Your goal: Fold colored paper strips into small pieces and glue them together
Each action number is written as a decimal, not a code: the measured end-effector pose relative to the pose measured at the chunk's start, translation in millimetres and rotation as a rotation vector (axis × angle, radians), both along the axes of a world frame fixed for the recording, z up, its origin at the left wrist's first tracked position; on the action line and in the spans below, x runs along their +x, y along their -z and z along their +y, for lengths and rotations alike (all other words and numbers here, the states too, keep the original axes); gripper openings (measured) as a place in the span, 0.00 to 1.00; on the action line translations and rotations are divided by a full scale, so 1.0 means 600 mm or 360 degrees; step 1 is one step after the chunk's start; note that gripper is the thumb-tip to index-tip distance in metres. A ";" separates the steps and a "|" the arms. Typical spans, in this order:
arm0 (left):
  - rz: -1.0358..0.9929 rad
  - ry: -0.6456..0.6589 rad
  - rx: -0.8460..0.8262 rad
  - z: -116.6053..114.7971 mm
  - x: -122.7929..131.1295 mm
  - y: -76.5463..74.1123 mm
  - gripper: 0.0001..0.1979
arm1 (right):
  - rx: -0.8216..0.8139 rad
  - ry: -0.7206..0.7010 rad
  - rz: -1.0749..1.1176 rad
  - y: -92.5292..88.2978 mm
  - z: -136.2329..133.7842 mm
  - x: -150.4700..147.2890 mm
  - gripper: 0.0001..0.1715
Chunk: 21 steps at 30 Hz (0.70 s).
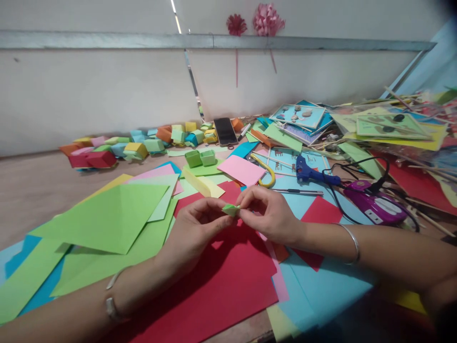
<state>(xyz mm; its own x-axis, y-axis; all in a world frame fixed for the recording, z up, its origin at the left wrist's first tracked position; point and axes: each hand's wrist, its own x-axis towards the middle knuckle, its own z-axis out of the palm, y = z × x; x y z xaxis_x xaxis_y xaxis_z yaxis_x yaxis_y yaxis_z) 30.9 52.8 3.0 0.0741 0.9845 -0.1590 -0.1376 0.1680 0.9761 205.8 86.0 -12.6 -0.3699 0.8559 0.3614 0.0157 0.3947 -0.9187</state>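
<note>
Folded green paper (230, 209) at centre of view, over red sheet (232, 281) spreading toward six o'clock. Left hand (194, 228), at eight o'clock of it: fingers clamped on its left side. Right hand (269, 214), at three: fingers pinched on its right end. Step looks like fine folding; next move probably calls for steady left hold, light right-hand pressing. Two small green boxes (193, 159) at eleven o'clock, contents unclear; coloured paper boxes (154, 146) at ten, insides hidden.

We have a brownish work surface (32, 186) before us — overlapping coloured paper sheets (107, 219) spread across it, small folded paper boxes (102, 158) lined along the back — and a dark phone (225, 131) beside them.
</note>
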 end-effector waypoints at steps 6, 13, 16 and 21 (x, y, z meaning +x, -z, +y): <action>0.0330 -0.0068 0.0244 0.000 0.004 -0.010 0.08 | -0.0286 -0.0054 0.0102 0.004 0.002 -0.002 0.07; 0.0367 -0.0032 0.0348 -0.005 0.005 -0.014 0.07 | -0.0394 -0.0145 0.0077 -0.004 0.001 -0.001 0.07; 0.0342 0.0023 0.0229 -0.006 0.005 -0.014 0.09 | -0.0451 -0.0193 0.0090 -0.009 0.000 0.001 0.05; 0.0183 0.0151 0.0050 -0.004 0.003 -0.014 0.12 | -0.0511 -0.0259 0.0088 -0.010 -0.001 0.000 0.04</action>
<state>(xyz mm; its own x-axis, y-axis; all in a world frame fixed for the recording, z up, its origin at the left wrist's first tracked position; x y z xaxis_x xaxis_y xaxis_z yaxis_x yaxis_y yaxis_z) 32.5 50.5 11.1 0.1502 0.9785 -0.1411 -0.0094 0.1441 0.9895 206.0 85.4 -6.7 -0.4978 0.8606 0.1069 -0.0769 0.0790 -0.9939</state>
